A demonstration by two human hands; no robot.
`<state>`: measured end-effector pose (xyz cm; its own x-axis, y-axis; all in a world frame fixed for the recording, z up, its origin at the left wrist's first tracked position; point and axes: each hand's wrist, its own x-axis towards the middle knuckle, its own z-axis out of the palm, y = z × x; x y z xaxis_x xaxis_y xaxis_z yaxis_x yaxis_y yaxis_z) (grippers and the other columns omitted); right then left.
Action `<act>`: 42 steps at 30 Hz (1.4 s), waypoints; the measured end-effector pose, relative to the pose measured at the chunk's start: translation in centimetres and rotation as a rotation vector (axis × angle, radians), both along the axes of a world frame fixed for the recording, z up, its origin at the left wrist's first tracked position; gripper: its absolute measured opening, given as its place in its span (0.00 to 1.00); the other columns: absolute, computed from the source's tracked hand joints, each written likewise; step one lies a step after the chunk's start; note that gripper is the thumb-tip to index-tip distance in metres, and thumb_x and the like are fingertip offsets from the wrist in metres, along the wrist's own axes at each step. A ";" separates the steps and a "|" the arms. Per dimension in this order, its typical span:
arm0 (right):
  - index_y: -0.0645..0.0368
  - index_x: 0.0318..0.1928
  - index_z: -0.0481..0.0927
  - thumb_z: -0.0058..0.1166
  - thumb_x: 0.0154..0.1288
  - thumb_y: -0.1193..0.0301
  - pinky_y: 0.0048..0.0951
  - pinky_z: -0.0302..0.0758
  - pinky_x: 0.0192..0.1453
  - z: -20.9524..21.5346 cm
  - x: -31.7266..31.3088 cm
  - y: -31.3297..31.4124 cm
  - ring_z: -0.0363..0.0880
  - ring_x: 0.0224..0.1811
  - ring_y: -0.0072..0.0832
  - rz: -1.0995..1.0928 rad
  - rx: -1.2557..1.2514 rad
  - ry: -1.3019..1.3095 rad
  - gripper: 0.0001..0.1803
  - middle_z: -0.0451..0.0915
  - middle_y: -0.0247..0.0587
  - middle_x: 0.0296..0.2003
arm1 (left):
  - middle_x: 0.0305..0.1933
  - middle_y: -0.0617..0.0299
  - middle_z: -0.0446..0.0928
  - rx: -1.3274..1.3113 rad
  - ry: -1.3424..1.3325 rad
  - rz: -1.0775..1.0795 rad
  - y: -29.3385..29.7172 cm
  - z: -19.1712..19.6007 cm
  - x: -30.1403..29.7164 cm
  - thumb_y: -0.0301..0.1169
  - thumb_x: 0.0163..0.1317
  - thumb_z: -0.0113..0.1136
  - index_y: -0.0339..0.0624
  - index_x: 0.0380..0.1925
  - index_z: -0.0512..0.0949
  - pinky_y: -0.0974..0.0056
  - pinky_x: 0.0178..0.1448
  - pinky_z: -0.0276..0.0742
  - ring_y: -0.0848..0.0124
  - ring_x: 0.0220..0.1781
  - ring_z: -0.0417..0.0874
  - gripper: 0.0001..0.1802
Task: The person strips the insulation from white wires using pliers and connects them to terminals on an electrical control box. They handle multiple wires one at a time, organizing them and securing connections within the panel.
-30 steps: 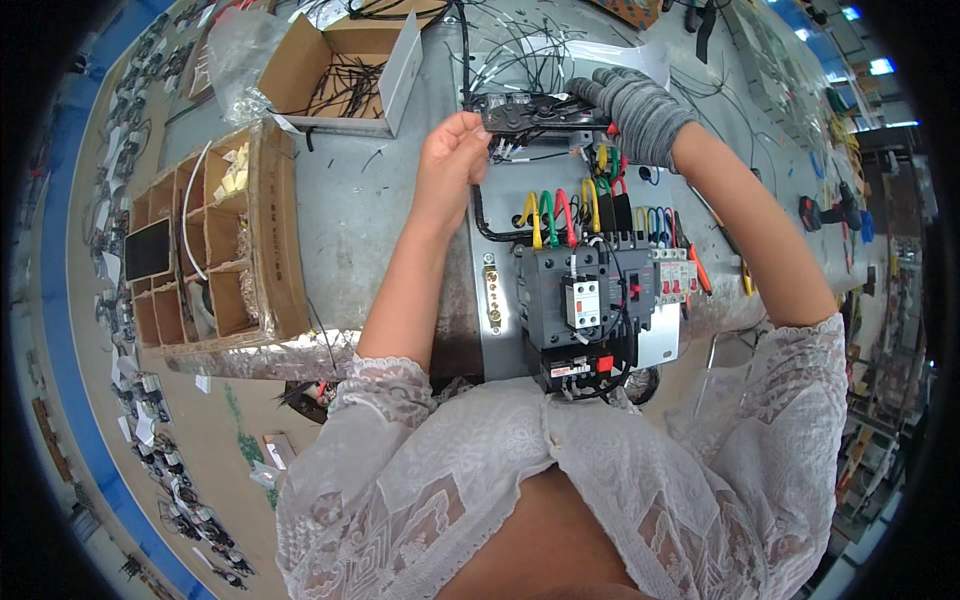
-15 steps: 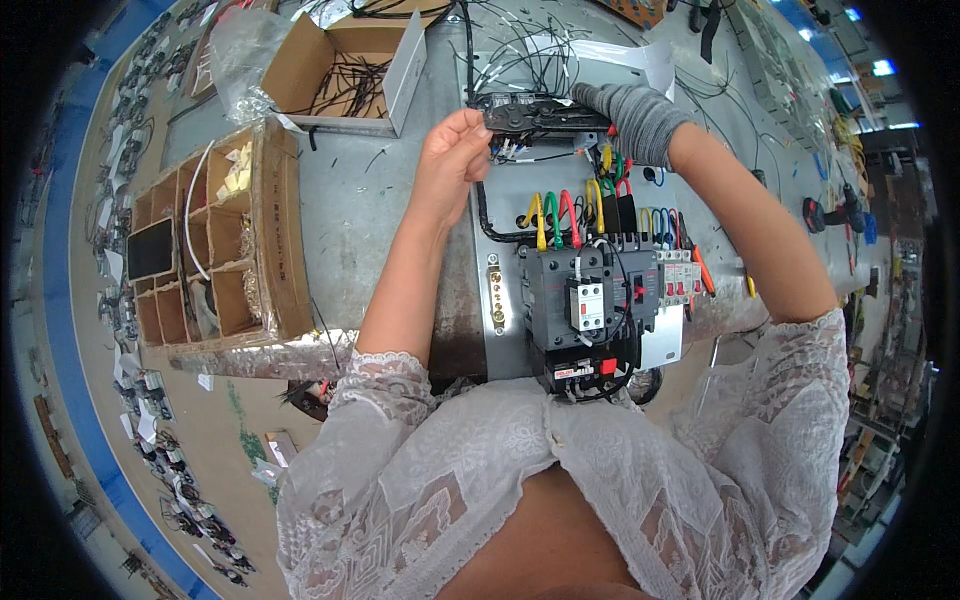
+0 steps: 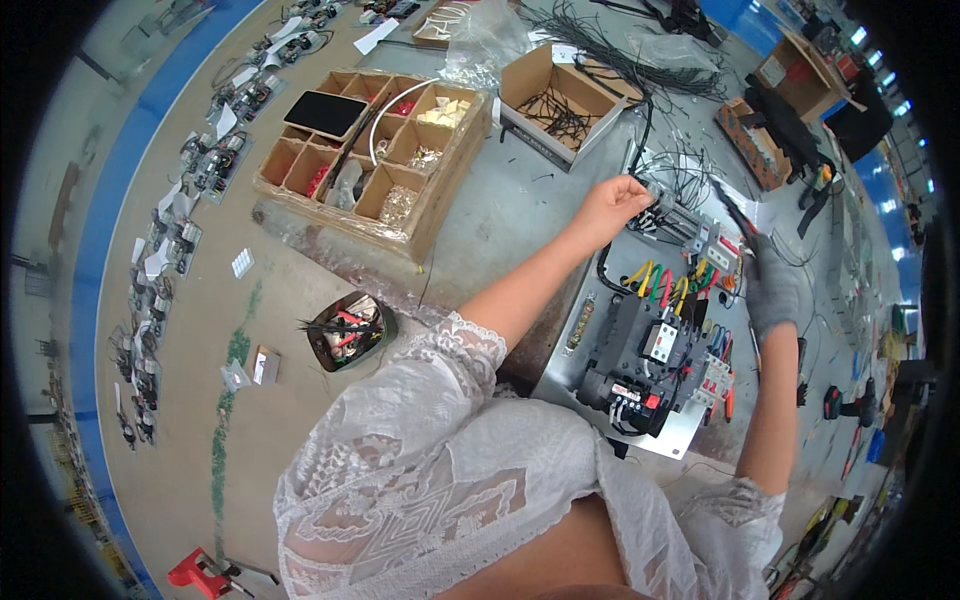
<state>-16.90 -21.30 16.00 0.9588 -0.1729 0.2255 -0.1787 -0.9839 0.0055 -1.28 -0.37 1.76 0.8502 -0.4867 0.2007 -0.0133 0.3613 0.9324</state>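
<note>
My bare left hand (image 3: 615, 208) is closed in a pinch beside the terminal block row (image 3: 672, 220) at the top of a metal mounting plate (image 3: 682, 428). Whatever its fingertips hold is too small to make out. My right hand (image 3: 776, 290), in a grey glove, is wrapped round dark crimping pliers (image 3: 738, 214), which point up and left, apart from the terminals. Below the terminal row, yellow, green and red wires (image 3: 656, 282) run into a dark circuit breaker (image 3: 632, 328). A white auxiliary block (image 3: 660, 342) sits by the breaker.
A divided cardboard bin (image 3: 435, 225) of small parts has a phone (image 3: 325, 114) on it. Behind are an open box (image 3: 590, 140) of short black pieces and a black wire bundle (image 3: 640, 65). A power drill (image 3: 850, 405) lies right; a small bin (image 3: 350, 335) stands left, below the table edge.
My view has swung left. The pliers, held level by the terminal row before, now point up in my right hand, away from my left hand, which stays pinched near the terminals.
</note>
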 end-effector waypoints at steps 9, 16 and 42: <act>0.62 0.60 0.70 0.50 0.68 0.69 0.30 0.70 0.58 -7.4 -21.9 -6.8 0.75 0.55 0.32 -0.467 0.371 -0.311 0.22 0.75 0.50 0.55 | 0.17 0.76 0.64 0.189 -0.191 0.202 -0.1 1.9 -2.0 0.30 0.61 0.61 0.39 0.34 0.77 0.74 0.24 0.55 0.86 0.21 0.60 0.06; 0.57 0.58 0.73 0.51 0.62 0.75 0.39 0.73 0.53 -19.3 -27.3 -8.8 0.78 0.48 0.44 -0.722 0.214 -0.300 0.22 0.79 0.53 0.49 | 0.19 0.75 0.55 -0.031 0.328 0.142 5.1 3.9 -5.7 0.37 0.72 0.46 0.41 0.46 0.73 0.74 0.20 0.50 0.85 0.16 0.52 0.13; 0.63 0.52 0.76 0.50 0.66 0.78 0.28 0.69 0.58 0.0 -2.7 -4.5 0.76 0.50 0.25 -0.118 0.499 -0.157 0.14 0.80 0.40 0.48 | 0.18 0.56 0.72 0.071 -0.449 0.203 11.6 3.7 -1.8 0.29 0.66 0.51 0.41 0.37 0.75 0.62 0.26 0.71 0.65 0.20 0.78 0.05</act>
<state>-19.65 -25.84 16.00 0.8879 -0.3999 0.2275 -0.2490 -0.8334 -0.4934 -3.11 11.26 5.42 0.7666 -0.3463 0.5408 -0.4823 0.2455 0.8409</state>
